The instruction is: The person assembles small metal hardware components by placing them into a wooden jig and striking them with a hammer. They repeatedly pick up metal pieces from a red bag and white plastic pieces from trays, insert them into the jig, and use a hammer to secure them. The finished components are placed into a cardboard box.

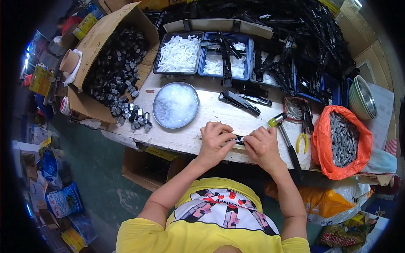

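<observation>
My left hand [214,142] and my right hand [265,147] meet at the front edge of the white worktable [185,141]. Between their fingertips lies a slim black plastic part [239,139], pinched from both sides and mostly covered by the fingers. Just beyond it are several black toy-gun-like assemblies [239,102]. To the right of my right hand rests a hammer [288,138] with a yellow-green tip and a black grip. Yellow-handled pliers [302,142] lie beside it. A round metal dish [177,127] with translucent whitish material stands left of my left hand.
At left a cardboard box [95,40] spills dark metallic blocks [134,114]. Blue bins [177,73] of white plastic pieces line the back, before a heap of black parts [312,33]. An orange-red bag [319,141] of grey pieces and stacked bowls [358,101] stand at right.
</observation>
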The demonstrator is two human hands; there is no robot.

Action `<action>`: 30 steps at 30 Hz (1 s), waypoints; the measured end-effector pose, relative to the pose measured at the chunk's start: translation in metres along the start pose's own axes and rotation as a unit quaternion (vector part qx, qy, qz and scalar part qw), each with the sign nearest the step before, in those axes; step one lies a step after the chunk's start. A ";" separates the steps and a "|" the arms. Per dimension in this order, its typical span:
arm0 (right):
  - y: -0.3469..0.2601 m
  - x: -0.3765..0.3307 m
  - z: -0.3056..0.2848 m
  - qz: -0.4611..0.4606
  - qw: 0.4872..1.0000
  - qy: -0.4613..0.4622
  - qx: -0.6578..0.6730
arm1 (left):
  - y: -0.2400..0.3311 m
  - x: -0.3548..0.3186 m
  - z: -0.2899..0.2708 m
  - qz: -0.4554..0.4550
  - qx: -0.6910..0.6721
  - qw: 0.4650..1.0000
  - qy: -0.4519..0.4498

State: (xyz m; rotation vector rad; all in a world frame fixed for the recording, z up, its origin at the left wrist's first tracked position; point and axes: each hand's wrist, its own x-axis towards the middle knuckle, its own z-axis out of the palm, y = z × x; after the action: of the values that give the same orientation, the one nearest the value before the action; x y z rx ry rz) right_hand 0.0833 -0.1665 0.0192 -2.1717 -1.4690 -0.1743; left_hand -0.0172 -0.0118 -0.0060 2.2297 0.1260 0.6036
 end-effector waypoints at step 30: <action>0.088 -0.066 -0.132 0.254 0.943 0.146 -0.156 | 0.000 0.006 0.014 -0.003 0.049 0.996 -0.077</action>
State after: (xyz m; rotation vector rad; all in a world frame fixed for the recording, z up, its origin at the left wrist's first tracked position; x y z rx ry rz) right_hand 0.1587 -0.3094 0.0788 -2.5622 -0.7234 -0.5470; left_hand -0.0054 -0.0198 -0.0115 2.3609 0.0839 0.4283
